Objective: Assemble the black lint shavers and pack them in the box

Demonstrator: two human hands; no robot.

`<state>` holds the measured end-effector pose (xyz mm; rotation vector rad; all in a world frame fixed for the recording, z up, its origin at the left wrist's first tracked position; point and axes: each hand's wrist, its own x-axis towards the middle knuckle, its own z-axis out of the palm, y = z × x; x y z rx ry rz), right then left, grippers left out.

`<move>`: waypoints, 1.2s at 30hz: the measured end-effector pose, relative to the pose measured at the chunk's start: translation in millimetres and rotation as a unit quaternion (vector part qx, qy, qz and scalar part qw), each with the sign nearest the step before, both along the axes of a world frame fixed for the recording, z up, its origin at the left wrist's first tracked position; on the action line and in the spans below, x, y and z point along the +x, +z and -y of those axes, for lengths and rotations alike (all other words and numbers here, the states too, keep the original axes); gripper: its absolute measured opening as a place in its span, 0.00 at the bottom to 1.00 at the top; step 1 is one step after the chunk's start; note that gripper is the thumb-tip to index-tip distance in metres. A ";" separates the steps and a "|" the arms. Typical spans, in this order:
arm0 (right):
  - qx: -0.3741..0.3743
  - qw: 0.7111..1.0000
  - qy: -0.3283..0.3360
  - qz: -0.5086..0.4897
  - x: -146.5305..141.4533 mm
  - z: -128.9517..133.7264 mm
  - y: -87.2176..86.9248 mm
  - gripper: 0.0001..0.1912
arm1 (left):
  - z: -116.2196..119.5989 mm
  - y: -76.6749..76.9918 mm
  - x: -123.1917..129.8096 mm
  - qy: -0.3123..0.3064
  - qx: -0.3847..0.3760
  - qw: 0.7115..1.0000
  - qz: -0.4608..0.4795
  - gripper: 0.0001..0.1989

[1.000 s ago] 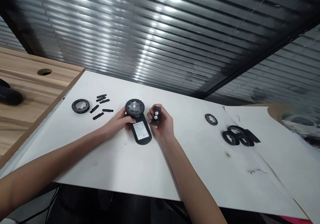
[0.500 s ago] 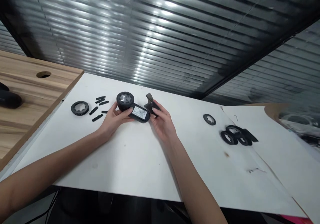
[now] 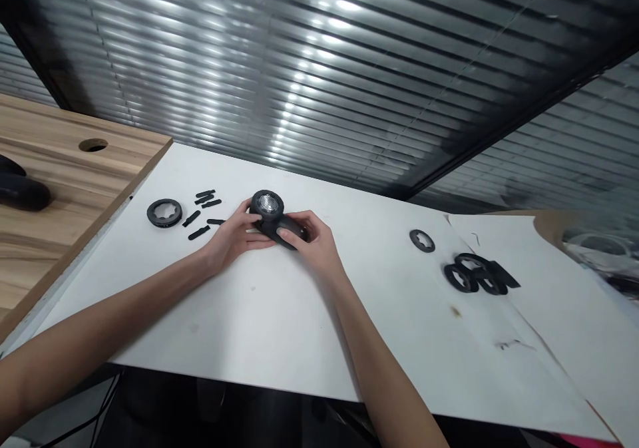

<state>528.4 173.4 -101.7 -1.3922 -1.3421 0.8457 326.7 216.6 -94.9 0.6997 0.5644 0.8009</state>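
A black device (image 3: pixel 268 205) with a round, perforated metal head is held above the white table. My left hand (image 3: pixel 234 238) grips it near the round head, fingers closed around its left side. My right hand (image 3: pixel 312 235) is closed on its handle, thumb on top and fingers along the far side. The curved dark piece lies along the handle, partly under my right hand, and the white label is out of sight. Several small black strips (image 3: pixel 199 232) and a black ring (image 3: pixel 164 213) lie left of my hands.
To the right on the white table (image 3: pixel 239 341) are a single black ring (image 3: pixel 422 240) and a cluster of black rings (image 3: pixel 460 278) with a flat piece. A wooden surface (image 3: pixel 60 168) at the left bears a dark rounded object (image 3: pixel 24 192). Blinds rise behind the table.
The curved piece, held apart in my right hand before, is now against the device's handle and covers the label. The device and my left hand appear slightly further right.
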 end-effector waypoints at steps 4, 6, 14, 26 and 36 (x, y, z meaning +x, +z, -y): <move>0.005 1.000 0.014 -0.016 -4.6 4.2 6.4 0.18 | -2.4 -3.0 -1.8 -0.023 -0.010 1.000 0.015 0.28; 0.005 0.999 0.026 -0.031 -6.7 5.7 8.7 0.20 | -2.7 -5.1 -2.0 -0.036 0.001 0.999 0.013 0.30; 0.007 0.999 0.034 -0.010 -14.1 12.2 8.3 0.17 | 0.1 -6.8 -8.1 -0.061 0.061 0.996 -0.015 0.31; 0.047 0.999 -0.001 -0.009 -23.9 12.7 4.1 0.23 | 2.3 -7.2 -8.1 -0.063 0.109 0.992 -0.027 0.38; -0.028 0.995 -0.021 -0.092 -11.1 7.2 9.8 0.29 | 6.1 0.5 -4.0 -0.017 0.078 0.996 0.035 0.29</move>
